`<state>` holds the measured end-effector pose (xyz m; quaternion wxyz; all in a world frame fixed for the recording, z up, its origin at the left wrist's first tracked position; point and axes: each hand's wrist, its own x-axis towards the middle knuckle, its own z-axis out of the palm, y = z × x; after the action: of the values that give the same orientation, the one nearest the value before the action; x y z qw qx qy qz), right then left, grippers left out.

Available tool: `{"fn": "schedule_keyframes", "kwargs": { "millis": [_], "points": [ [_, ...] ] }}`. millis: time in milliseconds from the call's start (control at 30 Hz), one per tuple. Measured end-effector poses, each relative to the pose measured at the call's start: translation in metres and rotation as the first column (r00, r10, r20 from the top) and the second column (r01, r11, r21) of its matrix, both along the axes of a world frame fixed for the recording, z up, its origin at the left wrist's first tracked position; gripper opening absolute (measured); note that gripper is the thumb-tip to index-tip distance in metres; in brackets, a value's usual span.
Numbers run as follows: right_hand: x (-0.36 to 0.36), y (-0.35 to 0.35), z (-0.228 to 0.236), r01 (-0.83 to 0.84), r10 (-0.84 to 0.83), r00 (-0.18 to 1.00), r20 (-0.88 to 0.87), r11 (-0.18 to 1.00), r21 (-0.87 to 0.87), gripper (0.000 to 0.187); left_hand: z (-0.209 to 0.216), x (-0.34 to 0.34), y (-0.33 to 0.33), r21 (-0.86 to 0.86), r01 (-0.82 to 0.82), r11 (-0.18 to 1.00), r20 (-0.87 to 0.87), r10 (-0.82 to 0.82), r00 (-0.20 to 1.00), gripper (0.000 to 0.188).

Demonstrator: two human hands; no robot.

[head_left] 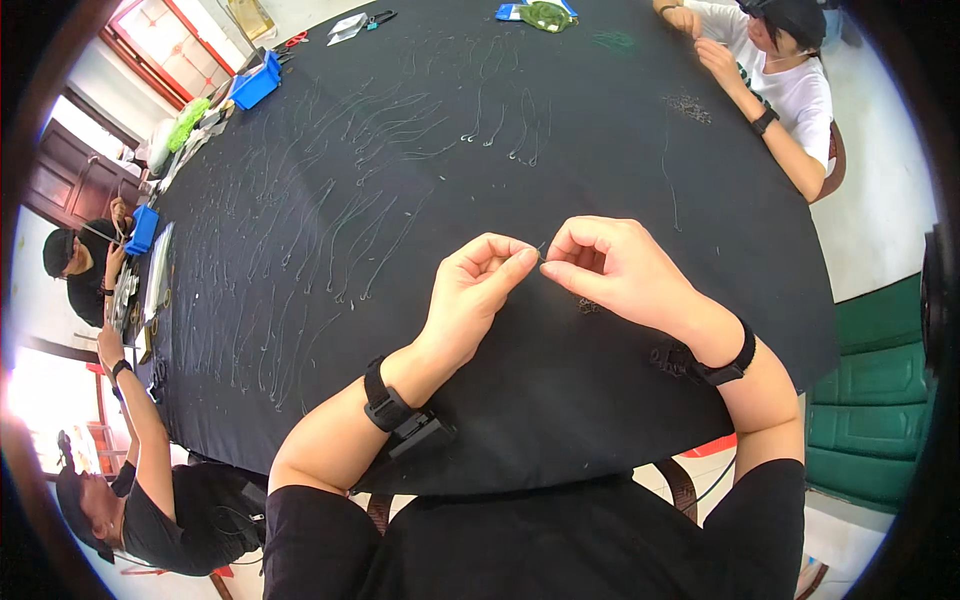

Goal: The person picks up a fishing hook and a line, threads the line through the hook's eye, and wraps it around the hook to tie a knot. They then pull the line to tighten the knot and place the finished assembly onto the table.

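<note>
My left hand [482,290] and my right hand [625,265] meet fingertip to fingertip above the black tablecloth [540,410]. Both are closed in a pinch, thumb against index finger. A tiny dark, thin thing [541,250] shows between the fingertips; it is too small to name. Partly hidden beneath my right hand lies a small pile of dark, curled bits [589,306]. A second dark pile [672,358] sits beside my right wrist. To the left, many thin lines with small hooked ends [365,296] are spread over the cloth.
A person in white [790,100] works at the far right, near another small pile [688,108]. Two people in black [90,265] sit along the left side. Blue bins [257,82], red scissors [296,40] and a green bundle [548,16] lie along the table's edges.
</note>
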<state>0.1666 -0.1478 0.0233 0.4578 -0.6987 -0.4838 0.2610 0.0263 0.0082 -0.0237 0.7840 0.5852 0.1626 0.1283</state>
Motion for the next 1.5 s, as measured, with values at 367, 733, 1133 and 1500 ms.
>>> {"fn": "schedule_keyframes", "kwargs": {
  "millis": [367,733,1133,1500],
  "points": [
    [0.0028,0.0,0.004,0.046,-0.047,0.998,-0.033,0.998,-0.051,0.016,-0.0011,0.001,-0.0001,0.015,0.036,0.999,0.005,-0.036,0.999,0.009],
    [0.0023,0.0004,0.0042,0.048,-0.049,0.999,-0.019,0.997,-0.06,0.014,-0.0013,-0.0013,0.0,0.04,0.037,0.999,-0.044,-0.035,0.998,0.013],
    [0.003,-0.0003,0.0048,0.024,-0.025,0.999,0.041,1.0,0.016,0.013,0.0011,0.0006,-0.0043,-0.006,0.006,1.0,0.024,-0.006,1.0,0.009],
    [0.0038,-0.0006,0.0001,0.013,-0.014,0.998,0.063,1.0,0.013,0.008,0.0021,-0.0023,-0.0003,-0.067,0.062,0.996,0.017,-0.061,0.998,0.01]
  ]
}}
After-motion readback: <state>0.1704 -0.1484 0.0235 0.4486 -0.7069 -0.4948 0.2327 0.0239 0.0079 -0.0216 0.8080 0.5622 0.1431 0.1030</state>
